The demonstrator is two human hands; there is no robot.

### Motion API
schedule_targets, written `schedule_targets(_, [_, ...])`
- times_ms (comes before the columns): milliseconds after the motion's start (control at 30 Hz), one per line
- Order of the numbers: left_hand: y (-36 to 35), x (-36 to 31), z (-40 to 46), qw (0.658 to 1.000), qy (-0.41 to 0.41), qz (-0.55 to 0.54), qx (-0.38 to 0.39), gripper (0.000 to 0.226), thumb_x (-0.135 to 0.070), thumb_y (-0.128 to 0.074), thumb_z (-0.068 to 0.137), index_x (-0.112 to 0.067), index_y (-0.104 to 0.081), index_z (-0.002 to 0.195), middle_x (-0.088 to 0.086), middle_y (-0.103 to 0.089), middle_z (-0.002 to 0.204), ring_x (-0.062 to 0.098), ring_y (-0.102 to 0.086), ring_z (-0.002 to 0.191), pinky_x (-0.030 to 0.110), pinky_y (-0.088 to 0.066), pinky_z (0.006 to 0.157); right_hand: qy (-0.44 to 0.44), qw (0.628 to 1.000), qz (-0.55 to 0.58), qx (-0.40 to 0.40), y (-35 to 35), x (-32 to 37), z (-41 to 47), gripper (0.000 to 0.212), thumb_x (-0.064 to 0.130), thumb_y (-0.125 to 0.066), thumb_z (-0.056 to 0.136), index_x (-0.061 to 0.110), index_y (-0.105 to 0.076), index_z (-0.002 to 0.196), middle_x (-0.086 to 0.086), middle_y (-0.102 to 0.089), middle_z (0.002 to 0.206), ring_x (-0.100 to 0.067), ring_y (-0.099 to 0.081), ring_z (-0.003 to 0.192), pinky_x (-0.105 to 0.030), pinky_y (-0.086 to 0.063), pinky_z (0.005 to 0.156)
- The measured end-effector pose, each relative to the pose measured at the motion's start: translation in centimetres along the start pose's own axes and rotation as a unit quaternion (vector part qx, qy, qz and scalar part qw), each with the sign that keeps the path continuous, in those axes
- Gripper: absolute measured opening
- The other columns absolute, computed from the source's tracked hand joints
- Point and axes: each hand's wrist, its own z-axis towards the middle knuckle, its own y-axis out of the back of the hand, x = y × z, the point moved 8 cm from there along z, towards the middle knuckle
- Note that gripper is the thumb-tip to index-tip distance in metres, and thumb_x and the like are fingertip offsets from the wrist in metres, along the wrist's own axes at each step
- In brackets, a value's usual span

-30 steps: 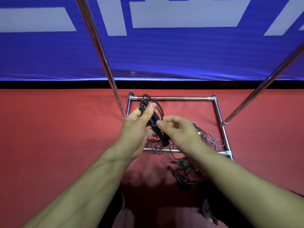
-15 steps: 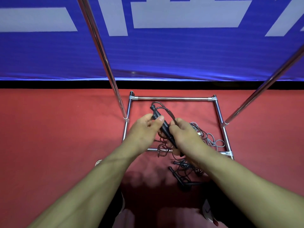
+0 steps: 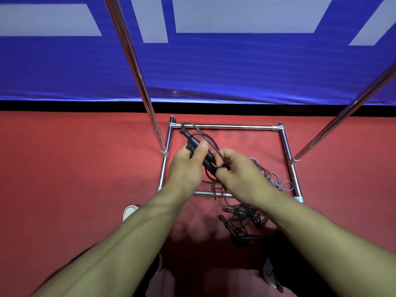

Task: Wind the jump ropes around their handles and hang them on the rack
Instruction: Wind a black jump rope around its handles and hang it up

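My left hand (image 3: 187,166) grips the two black handles (image 3: 209,160) of a jump rope, held side by side and slanting up to the left. My right hand (image 3: 240,171) pinches the rope's dark cord (image 3: 211,142) at the handles' lower end, and a loop of cord arches over the handles. The rest of that cord hangs down to the floor. The chrome rack (image 3: 225,126) stands in front, its square base on the red floor and two poles rising left and right. More jump ropes (image 3: 244,219) lie tangled on the floor below my right wrist.
A grey cord (image 3: 278,183) lies coiled inside the rack base at the right. A blue and white banner (image 3: 214,61) covers the wall behind. My shoes (image 3: 129,211) show at the lower left and lower right.
The handles have shifted left and up a little in my left hand. My right hand has brought the cord round to the handles' lower end, making a wider loop over them.
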Motion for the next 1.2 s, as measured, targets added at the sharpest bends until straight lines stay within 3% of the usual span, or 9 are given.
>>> schedule_targets(100, [1.0, -2.2, -0.3, 0.994, -0.092, 0.037, -0.04, 0.017, -0.029, -0.053, 0.1, -0.025, -0.063, 0.087, -0.005, -0.07, 0.074, 0.007, -0.062, 0.06, 0.017, -0.047, 0.059, 0.021, 0.991, -0.128, -0.041, 0.6, 0.0, 0.0, 0.014, 0.008, -0.049, 0.088, 0.021, -0.055, 0.087, 0.012, -0.065, 0.082, -0.007, -0.049, 0.06, -0.023, -0.037, 0.057])
schedule_targets(233, [1.5, -2.5, 0.1, 0.98, -0.131, 0.145, -0.03, 0.021, -0.04, -0.048, 0.099, -0.027, -0.058, 0.085, -0.011, -0.069, 0.073, 0.017, -0.067, 0.062, 0.037, -0.055, 0.064, 0.034, 0.975, -0.172, -0.139, 2.9, -0.3, 0.2, 0.02, 0.0, -0.047, 0.083, 0.018, -0.053, 0.08, 0.008, -0.064, 0.074, -0.023, -0.057, 0.067, -0.033, -0.043, 0.062])
schedule_targets(367, [1.7, -1.7, 0.4, 0.985, -0.09, 0.145, -0.008, 0.017, -0.039, -0.048, 0.099, -0.03, -0.056, 0.088, -0.009, -0.072, 0.081, 0.022, -0.07, 0.066, 0.038, -0.057, 0.065, -0.022, 0.991, 0.076, -0.106, 3.2, -0.9, 0.4, 0.032, -0.01, -0.044, 0.084, 0.02, -0.05, 0.074, 0.007, -0.067, 0.07, -0.018, -0.053, 0.056, -0.028, -0.043, 0.056])
schedule_targets(500, [1.3, -0.9, -0.2, 0.993, 0.012, -0.11, -0.033, 0.018, -0.027, -0.047, 0.103, -0.02, -0.054, 0.089, -0.005, -0.068, 0.074, 0.016, -0.067, 0.058, 0.034, -0.058, 0.057, -0.041, 0.975, 0.215, 0.035, -1.3, 0.4, -0.6, 0.019, -0.006, -0.052, 0.092, 0.012, -0.058, 0.094, 0.001, -0.062, 0.075, -0.015, -0.055, 0.052, -0.03, -0.053, 0.051])
schedule_targets(667, [1.7, -1.3, 0.2, 0.99, -0.005, -0.132, -0.041, 0.018, -0.024, -0.047, 0.104, -0.019, -0.055, 0.088, -0.004, -0.06, 0.069, 0.018, -0.064, 0.061, 0.032, -0.054, 0.052, -0.008, 1.0, 0.016, -0.025, -0.5, -0.8, 0.1, 0.019, 0.012, -0.059, 0.092, 0.027, -0.057, 0.081, 0.012, -0.06, 0.07, -0.009, -0.053, 0.055, -0.025, -0.043, 0.058])
schedule_targets(900, [3.1, -3.1, 0.2, 0.969, -0.173, 0.152, -0.091, 0.014, -0.047, -0.048, 0.092, -0.035, -0.053, 0.094, -0.009, -0.065, 0.072, 0.022, -0.066, 0.071, 0.045, -0.056, 0.068, 0.044, 0.98, -0.138, -0.136, 3.1, 0.1, 0.3, 0.023, 0.006, -0.056, 0.086, 0.028, -0.057, 0.079, 0.012, -0.061, 0.073, -0.002, -0.048, 0.053, -0.024, -0.036, 0.058])
schedule_targets(1000, [2.4, -1.7, 0.2, 0.993, -0.062, -0.061, -0.08, 0.011, -0.034, -0.05, 0.1, -0.029, -0.052, 0.09, -0.01, -0.06, 0.064, 0.02, -0.06, 0.067, 0.052, -0.058, 0.074, 0.024, 0.998, 0.049, -0.034, 0.9, 0.3, -0.4, 0.023, 0.007, -0.061, 0.089, 0.026, -0.059, 0.078, 0.007, -0.065, 0.074, -0.008, -0.051, 0.057, -0.025, -0.043, 0.059])
schedule_targets(1067, [0.5, -0.6, 0.0, 0.98, 0.022, -0.195, -0.028, 0.017, -0.024, -0.047, 0.103, -0.021, -0.05, 0.087, -0.007, -0.057, 0.063, 0.019, -0.055, 0.065, 0.042, -0.053, 0.068, 0.023, 0.993, 0.109, 0.041, -1.6, 0.9, -1.2, 0.023, 0.005, -0.06, 0.092, 0.024, -0.057, 0.079, 0.007, -0.064, 0.072, -0.007, -0.053, 0.063, -0.026, -0.045, 0.063])
schedule_targets(1200, [-0.1, -1.0, -0.1, 0.963, 0.043, -0.267, -0.005, 0.019, -0.021, -0.043, 0.105, -0.016, -0.049, 0.088, -0.001, -0.058, 0.063, 0.023, -0.057, 0.067, 0.034, -0.046, 0.069, 0.044, 0.993, 0.024, 0.111, -3.3, 0.7, -1.7, 0.013, 0.015, -0.054, 0.098, 0.019, -0.056, 0.085, 0.004, -0.068, 0.074, -0.012, -0.059, 0.066, -0.028, -0.049, 0.067])
